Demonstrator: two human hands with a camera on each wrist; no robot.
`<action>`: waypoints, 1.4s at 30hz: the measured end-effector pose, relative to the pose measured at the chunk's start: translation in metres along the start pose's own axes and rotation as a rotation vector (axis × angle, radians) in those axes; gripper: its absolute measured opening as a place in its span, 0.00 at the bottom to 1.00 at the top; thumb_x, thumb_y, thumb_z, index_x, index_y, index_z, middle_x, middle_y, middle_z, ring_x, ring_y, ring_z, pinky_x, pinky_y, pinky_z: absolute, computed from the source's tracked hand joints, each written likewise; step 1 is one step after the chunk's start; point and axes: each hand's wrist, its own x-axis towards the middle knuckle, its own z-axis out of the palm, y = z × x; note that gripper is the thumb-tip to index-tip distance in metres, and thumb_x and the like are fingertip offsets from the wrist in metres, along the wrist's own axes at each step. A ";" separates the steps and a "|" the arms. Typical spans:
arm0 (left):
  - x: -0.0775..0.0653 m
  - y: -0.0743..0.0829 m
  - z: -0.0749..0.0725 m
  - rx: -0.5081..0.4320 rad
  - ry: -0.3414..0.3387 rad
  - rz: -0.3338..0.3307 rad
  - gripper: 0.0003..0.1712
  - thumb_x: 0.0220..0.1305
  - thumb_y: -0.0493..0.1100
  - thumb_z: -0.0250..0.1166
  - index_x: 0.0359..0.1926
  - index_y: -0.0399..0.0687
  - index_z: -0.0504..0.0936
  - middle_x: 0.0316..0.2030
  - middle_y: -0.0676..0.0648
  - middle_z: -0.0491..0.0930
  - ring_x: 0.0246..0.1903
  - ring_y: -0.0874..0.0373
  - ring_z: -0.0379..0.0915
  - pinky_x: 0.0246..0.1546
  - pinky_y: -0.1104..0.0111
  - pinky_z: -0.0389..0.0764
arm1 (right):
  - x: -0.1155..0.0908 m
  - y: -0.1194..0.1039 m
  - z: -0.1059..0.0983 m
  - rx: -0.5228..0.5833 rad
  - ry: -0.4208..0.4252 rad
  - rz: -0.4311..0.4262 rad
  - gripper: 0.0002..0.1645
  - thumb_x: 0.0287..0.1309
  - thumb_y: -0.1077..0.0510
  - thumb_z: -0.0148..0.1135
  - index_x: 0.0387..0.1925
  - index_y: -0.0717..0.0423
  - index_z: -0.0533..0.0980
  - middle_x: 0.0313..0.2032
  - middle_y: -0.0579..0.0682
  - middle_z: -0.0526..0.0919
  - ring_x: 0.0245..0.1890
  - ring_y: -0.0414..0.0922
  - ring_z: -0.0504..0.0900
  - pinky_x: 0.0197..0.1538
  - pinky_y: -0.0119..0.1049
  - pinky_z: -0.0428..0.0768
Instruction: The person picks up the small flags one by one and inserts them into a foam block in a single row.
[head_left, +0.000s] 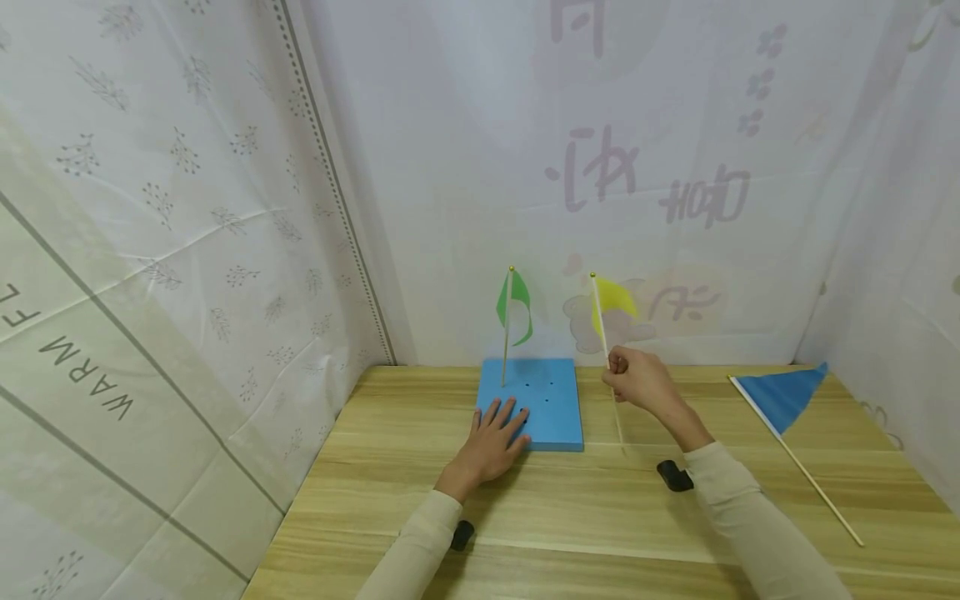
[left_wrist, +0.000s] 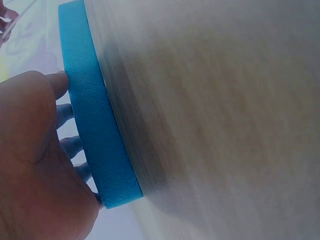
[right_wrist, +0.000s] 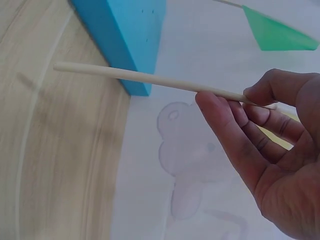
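A blue foam block [head_left: 558,429] with several small holes lies flat on the table. My left hand [head_left: 491,443] rests on its near left part, fingers spread; in the left wrist view the fingers reach over the block's edge [left_wrist: 95,115]. A green flag [head_left: 522,287] stands upright in the block near its left side. To the right of the block, my right hand [head_left: 643,383] pinches the stick of a yellow flag [head_left: 617,298], held nearly upright. In the right wrist view the bare lower end of the stick [right_wrist: 100,71] sticks out past the fingers.
A blue triangular flag [head_left: 783,396] on a stick lies on the table [head_left: 577,533] at the right. White printed curtains [head_left: 450,183] hang behind and at both sides. A black wrist device [head_left: 675,476] shows by the right sleeve, another [head_left: 462,535] by the left.
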 end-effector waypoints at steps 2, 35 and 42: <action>-0.001 0.002 -0.002 -0.004 0.003 0.007 0.34 0.86 0.56 0.49 0.84 0.51 0.62 0.85 0.38 0.53 0.84 0.33 0.45 0.80 0.32 0.48 | 0.003 -0.002 0.001 -0.009 0.009 -0.016 0.06 0.70 0.59 0.61 0.34 0.56 0.75 0.28 0.51 0.85 0.22 0.44 0.87 0.26 0.37 0.79; -0.003 0.005 -0.006 0.003 -0.012 -0.003 0.33 0.86 0.55 0.51 0.83 0.49 0.63 0.84 0.38 0.54 0.84 0.33 0.46 0.80 0.32 0.50 | 0.049 -0.045 0.036 0.124 0.126 -0.100 0.04 0.67 0.62 0.60 0.34 0.56 0.74 0.28 0.55 0.85 0.27 0.54 0.91 0.30 0.38 0.88; -0.002 0.004 -0.007 0.002 -0.004 0.001 0.34 0.86 0.57 0.49 0.83 0.49 0.63 0.84 0.38 0.54 0.84 0.33 0.46 0.79 0.31 0.50 | 0.058 -0.053 0.046 0.143 0.138 -0.137 0.06 0.70 0.62 0.60 0.34 0.56 0.75 0.30 0.55 0.85 0.27 0.47 0.90 0.33 0.39 0.89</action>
